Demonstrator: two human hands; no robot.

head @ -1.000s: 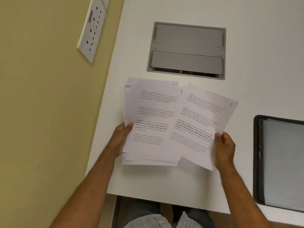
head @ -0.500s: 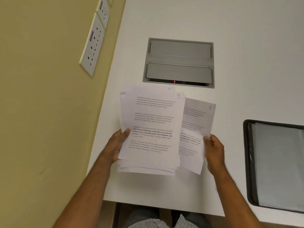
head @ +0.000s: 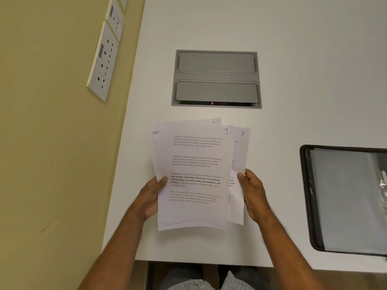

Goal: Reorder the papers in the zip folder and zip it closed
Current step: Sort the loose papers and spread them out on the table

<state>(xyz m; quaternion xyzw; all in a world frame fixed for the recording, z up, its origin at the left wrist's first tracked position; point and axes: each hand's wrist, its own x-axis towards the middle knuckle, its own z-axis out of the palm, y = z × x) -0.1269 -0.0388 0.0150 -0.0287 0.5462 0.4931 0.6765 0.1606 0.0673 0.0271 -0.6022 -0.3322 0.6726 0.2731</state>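
A stack of printed white papers (head: 194,164) is held above the white desk (head: 293,59). My left hand (head: 150,197) grips the stack's left edge, thumb on the top sheet, which is marked 9. My right hand (head: 252,193) pinches the right edge of a sheet marked 8 (head: 240,147), now mostly tucked behind the top sheet. A corner of another numbered sheet pokes out at the stack's top. The black-rimmed, translucent grey zip folder (head: 343,197) lies flat on the desk to the right, partly cut off by the frame edge.
A grey recessed cable box (head: 216,78) with two lids and a red light sits in the desk beyond the papers. White wall sockets (head: 104,59) are mounted on the yellow wall at left. The desk's near edge runs just below my wrists.
My right hand has slid the sheet marked 8 leftward from a fanned-out, tilted position to behind the sheet marked 9. The stack is squarer. My left hand kept its grip.
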